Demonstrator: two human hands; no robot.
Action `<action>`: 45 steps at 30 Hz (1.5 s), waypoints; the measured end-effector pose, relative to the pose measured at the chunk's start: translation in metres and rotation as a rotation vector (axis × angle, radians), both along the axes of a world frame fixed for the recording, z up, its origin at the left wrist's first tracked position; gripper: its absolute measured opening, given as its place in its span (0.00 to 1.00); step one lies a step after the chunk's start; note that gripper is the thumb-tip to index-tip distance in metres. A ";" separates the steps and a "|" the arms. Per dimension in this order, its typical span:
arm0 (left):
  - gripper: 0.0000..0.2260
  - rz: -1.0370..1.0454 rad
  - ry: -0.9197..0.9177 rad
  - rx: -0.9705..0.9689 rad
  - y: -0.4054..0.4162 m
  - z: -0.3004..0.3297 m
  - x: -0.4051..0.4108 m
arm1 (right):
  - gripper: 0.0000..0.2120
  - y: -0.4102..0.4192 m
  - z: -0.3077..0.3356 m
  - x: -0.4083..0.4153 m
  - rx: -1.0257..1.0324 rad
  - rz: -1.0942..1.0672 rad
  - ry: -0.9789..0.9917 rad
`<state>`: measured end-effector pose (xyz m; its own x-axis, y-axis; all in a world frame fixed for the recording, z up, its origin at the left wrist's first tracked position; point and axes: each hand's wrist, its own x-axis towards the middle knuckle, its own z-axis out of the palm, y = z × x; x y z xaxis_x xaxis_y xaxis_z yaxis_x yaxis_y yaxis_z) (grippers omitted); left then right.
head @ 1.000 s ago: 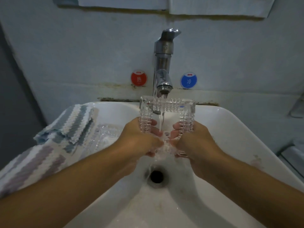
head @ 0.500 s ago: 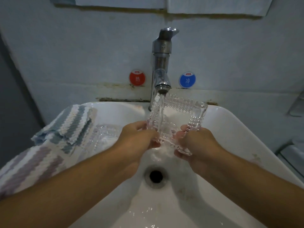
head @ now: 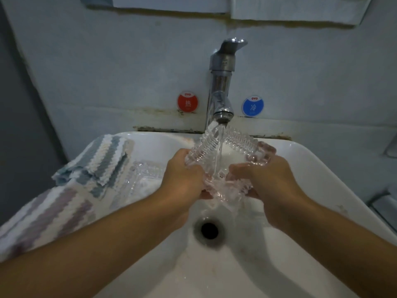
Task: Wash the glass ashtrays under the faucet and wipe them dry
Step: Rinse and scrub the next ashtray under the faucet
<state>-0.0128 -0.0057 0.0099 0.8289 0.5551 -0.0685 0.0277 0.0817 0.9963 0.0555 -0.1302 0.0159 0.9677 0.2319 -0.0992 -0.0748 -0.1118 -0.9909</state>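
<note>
Rotated since the prior frame, glass ashtray (head: 225,160) is now presenting a corner to the faucet (head: 221,91), water running into it above the sink (head: 311,168). Left hand (head: 184,175) and right hand (head: 266,177) are gripping opposite sides, fingers curled. Striped towel (head: 64,190) is lying at left.

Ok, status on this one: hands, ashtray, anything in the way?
Left hand and right hand both grip ashtray under running faucet. Second ashtray waits by towel. Nothing blocking.
</note>
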 end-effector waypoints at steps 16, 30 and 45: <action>0.26 -0.240 0.137 0.201 -0.005 -0.006 -0.001 | 0.06 -0.016 0.021 0.016 -0.405 0.092 -0.154; 0.22 -0.262 0.283 0.348 0.003 -0.009 0.003 | 0.07 -0.015 0.028 0.004 -0.631 0.102 -0.365; 0.23 -0.280 0.270 0.321 0.001 -0.007 0.002 | 0.08 -0.016 0.029 0.007 -0.635 0.111 -0.352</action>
